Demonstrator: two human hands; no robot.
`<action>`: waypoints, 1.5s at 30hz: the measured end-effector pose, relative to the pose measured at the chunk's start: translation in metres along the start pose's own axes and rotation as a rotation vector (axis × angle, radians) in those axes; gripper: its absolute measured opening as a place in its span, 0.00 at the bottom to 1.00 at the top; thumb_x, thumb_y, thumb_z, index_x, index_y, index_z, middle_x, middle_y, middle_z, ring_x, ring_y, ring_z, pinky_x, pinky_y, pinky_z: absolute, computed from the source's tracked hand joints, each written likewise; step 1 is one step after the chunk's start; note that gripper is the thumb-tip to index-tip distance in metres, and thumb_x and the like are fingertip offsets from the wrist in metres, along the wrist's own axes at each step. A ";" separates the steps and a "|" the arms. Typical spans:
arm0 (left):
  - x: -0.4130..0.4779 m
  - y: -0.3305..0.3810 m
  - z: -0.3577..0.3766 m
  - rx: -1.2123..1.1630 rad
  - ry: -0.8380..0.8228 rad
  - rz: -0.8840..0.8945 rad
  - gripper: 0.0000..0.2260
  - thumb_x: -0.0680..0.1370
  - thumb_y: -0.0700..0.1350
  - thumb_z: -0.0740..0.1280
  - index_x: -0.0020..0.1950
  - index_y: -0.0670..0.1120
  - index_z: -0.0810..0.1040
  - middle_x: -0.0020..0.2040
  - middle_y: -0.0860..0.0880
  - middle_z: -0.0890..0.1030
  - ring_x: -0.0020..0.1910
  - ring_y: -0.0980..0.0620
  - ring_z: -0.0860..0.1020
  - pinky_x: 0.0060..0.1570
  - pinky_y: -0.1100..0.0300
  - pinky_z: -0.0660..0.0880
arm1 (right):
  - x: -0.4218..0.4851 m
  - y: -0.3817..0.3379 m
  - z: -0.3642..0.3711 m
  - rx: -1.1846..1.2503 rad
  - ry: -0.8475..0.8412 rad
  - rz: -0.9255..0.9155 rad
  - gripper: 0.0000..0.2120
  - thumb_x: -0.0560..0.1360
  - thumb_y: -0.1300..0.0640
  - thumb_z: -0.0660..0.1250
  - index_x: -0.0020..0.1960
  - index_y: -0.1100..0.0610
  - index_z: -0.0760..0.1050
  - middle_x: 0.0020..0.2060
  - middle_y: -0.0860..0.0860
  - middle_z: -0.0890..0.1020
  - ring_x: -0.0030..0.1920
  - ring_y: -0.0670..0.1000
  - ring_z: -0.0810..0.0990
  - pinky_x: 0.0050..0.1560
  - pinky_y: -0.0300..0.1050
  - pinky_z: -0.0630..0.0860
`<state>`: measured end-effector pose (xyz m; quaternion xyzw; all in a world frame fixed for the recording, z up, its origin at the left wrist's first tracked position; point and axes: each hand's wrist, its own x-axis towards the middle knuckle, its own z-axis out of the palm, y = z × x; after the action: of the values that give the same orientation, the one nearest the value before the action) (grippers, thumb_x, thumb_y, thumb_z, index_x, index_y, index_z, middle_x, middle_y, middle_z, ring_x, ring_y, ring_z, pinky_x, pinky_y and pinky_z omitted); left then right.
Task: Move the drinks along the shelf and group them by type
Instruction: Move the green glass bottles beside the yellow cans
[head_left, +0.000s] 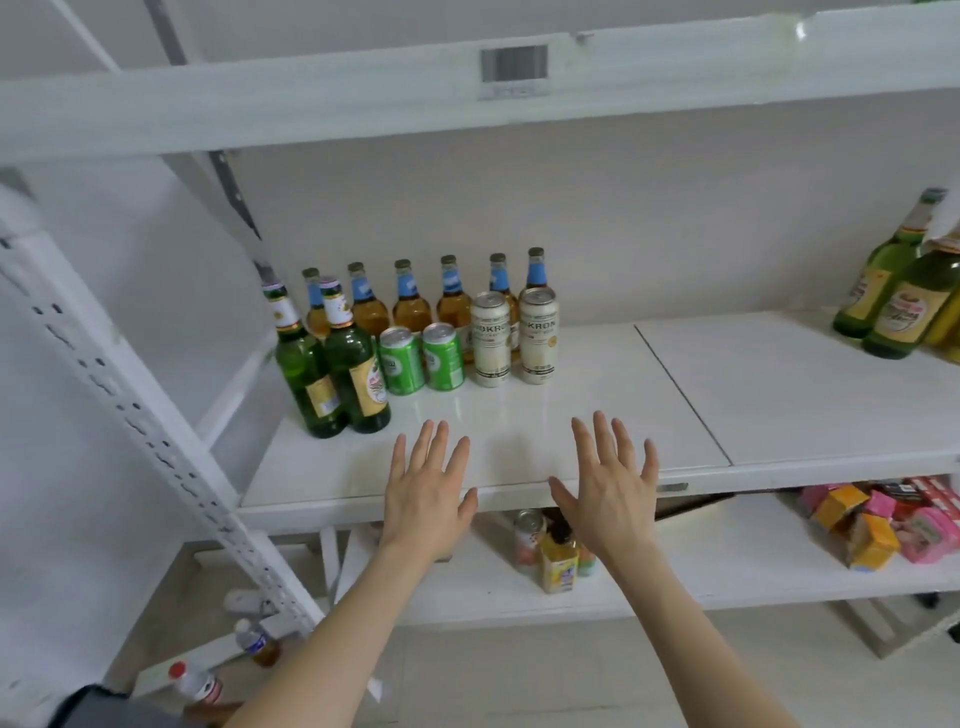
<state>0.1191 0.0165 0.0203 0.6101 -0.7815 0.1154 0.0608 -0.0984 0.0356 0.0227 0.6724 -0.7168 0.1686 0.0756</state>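
Both grips hold nothing: the left grip (428, 499) and the right grip (613, 499) are palm down, fingers straight and spread, side by side but apart over the front edge of the shelf (571, 415). Whether the palms touch the board cannot be told. The drinks stand upright at the left end of this shelf, beyond the fingertips. Along the back wall runs a row of six amber bottles (410, 304) with blue neck labels. In front of them, from left to right, come two green bottles (332, 369) close together nearest the front edge, then two green cans (422, 359) side by side, then two taller white cans (514, 338) side by side, the right one just before the last amber bottle. A seam (680, 395) splits the shelf into two boards; all these drinks are on the left board. At the far right end, well apart from them, stand the far bottles (893, 296), green glass with yellow labels, partly cut off by the frame edge. The shelf above carries a price tag (514, 65) on its front lip. On the lower shelf (727, 571) stand a small can (529, 540) and a juice bottle (558, 564) under the right grip, and coloured boxes (862, 525) lie at the right.
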 end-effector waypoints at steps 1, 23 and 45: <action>-0.003 -0.015 0.001 -0.002 -0.001 -0.008 0.30 0.82 0.59 0.55 0.81 0.50 0.55 0.82 0.43 0.54 0.81 0.43 0.48 0.77 0.42 0.42 | 0.000 -0.015 0.002 -0.004 -0.003 -0.002 0.36 0.75 0.40 0.68 0.77 0.55 0.64 0.76 0.57 0.66 0.76 0.60 0.63 0.73 0.66 0.56; 0.027 -0.237 0.046 -0.128 0.162 -0.271 0.33 0.78 0.59 0.65 0.75 0.39 0.65 0.73 0.40 0.72 0.73 0.41 0.68 0.74 0.43 0.62 | 0.098 -0.220 0.079 0.185 -0.036 -0.130 0.39 0.75 0.34 0.61 0.79 0.52 0.57 0.78 0.53 0.62 0.78 0.55 0.59 0.75 0.64 0.52; 0.119 -0.275 0.094 -1.500 -0.097 -0.459 0.37 0.56 0.56 0.82 0.63 0.61 0.74 0.57 0.59 0.83 0.59 0.54 0.80 0.54 0.55 0.80 | 0.199 -0.249 0.098 1.364 -0.474 0.030 0.28 0.67 0.57 0.80 0.61 0.41 0.72 0.51 0.35 0.83 0.52 0.34 0.80 0.44 0.28 0.77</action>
<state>0.3602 -0.1826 -0.0134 0.5566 -0.5069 -0.4855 0.4445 0.1428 -0.1945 0.0326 0.5785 -0.4583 0.4291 -0.5207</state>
